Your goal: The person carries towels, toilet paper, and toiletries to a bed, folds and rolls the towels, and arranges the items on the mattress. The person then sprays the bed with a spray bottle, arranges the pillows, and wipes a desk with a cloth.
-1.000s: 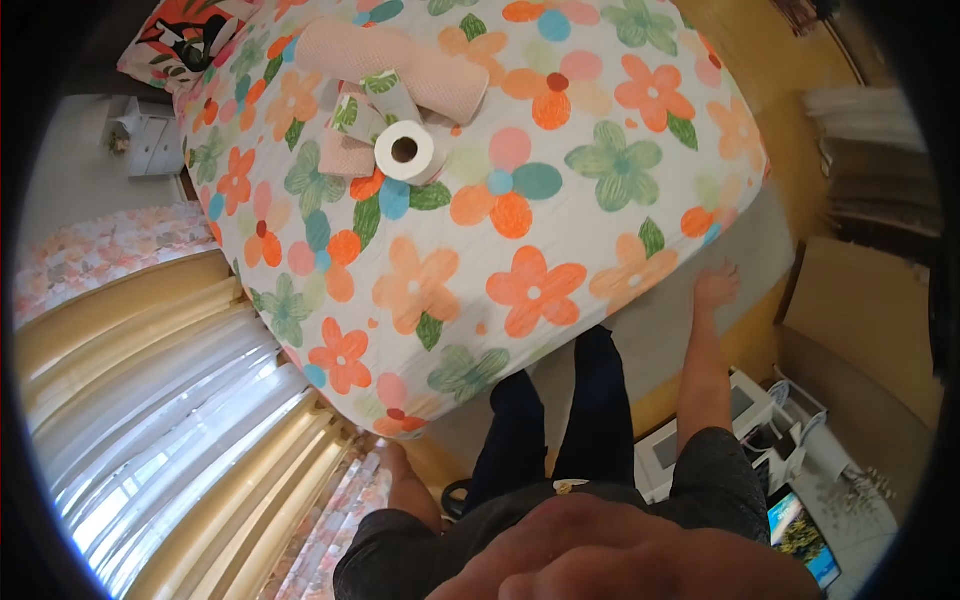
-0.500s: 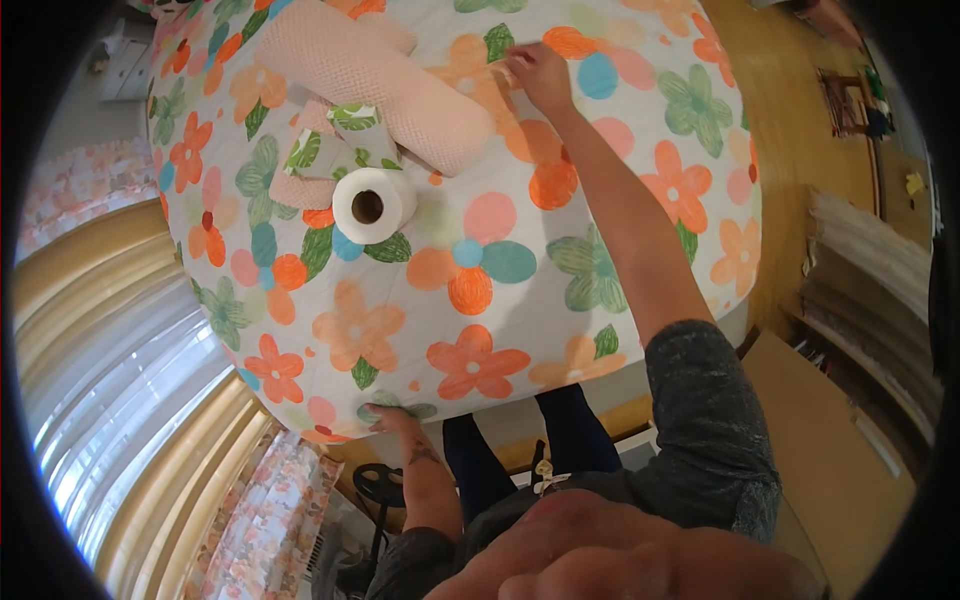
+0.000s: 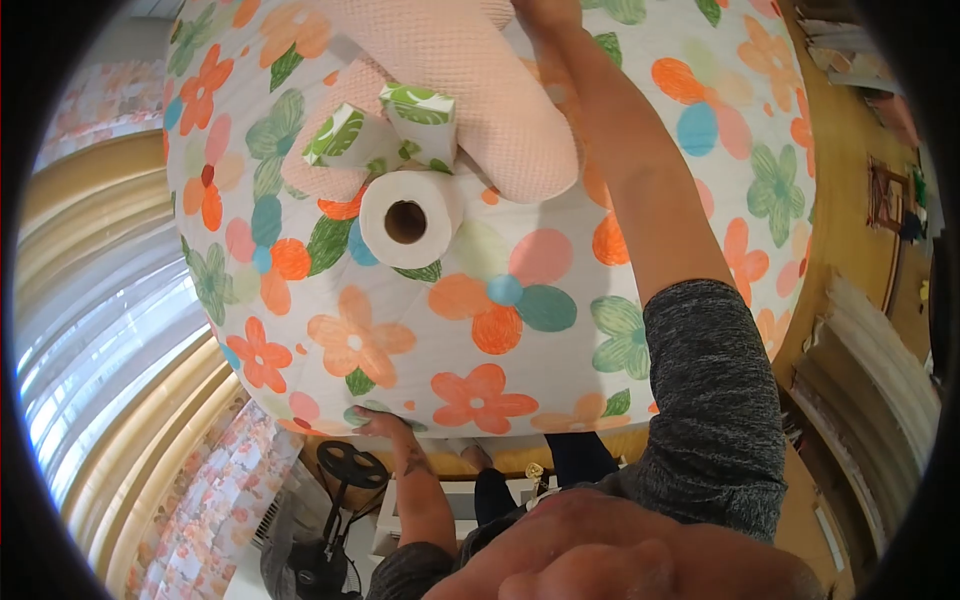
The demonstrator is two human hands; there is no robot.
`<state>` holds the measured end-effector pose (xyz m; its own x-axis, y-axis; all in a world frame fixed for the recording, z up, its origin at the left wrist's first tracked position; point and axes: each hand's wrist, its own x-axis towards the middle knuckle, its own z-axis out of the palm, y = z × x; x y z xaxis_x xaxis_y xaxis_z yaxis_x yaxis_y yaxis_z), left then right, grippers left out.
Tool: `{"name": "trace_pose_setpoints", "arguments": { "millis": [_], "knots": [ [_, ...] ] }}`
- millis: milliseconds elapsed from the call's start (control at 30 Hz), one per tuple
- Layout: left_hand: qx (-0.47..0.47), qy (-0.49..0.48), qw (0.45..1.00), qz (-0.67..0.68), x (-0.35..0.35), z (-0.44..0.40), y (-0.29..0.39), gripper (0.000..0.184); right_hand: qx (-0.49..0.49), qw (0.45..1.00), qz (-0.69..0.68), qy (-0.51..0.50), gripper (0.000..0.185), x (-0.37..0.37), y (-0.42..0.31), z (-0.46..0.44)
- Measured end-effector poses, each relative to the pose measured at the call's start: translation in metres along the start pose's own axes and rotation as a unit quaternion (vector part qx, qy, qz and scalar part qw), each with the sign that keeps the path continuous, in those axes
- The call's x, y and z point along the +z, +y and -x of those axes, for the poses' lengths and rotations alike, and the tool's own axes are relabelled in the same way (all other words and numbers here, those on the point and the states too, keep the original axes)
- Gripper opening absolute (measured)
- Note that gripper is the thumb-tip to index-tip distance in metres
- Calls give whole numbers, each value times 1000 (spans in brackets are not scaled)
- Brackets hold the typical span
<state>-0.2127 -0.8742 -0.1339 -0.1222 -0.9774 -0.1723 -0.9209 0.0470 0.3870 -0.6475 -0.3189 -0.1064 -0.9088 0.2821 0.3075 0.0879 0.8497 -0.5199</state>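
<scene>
My right hand (image 3: 548,14) reaches to the top edge of the view, beside a long peach waffle-textured roll of cloth (image 3: 500,110); its fingers are largely cut off. My left hand (image 3: 383,424) rests on the near edge of the floral bedspread (image 3: 300,385), its fingers spread and nothing visible in them. Between the hands stands a white paper roll (image 3: 437,228) with a brown core. Just behind it are two white packs with green leaf prints, a left pack (image 3: 350,137) and a right pack (image 3: 420,115). A shorter peach piece (image 3: 330,180) lies under them.
A black fan-like stand (image 3: 350,465) is on the floor near my left arm. Cream curtains (image 3: 110,255) hang along the left side. To the right are wooden flooring (image 3: 845,150) and a shelf-like wooden piece (image 3: 885,205).
My view has shifted forward over the bed, so its items sit nearer. My right hand has moved up toward the long peach roll. My left hand stays at the bed edge.
</scene>
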Motion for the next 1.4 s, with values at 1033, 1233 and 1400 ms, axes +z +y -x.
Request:
{"name": "trace_pose_setpoints", "arguments": {
  "millis": [1033,1233,1400],
  "knots": [
    [589,-595,403,-370,-116,109,-190,31,660,742,-111,-34,27,-522,-57,791],
    [485,-666,468,-321,-196,207,-139,29,665,730,-147,-52,25,-648,-39,829],
    [651,-489,508,-281,-158,272,-135,35,679,717,-153,-43,25,-723,45,856]
  ]
}}
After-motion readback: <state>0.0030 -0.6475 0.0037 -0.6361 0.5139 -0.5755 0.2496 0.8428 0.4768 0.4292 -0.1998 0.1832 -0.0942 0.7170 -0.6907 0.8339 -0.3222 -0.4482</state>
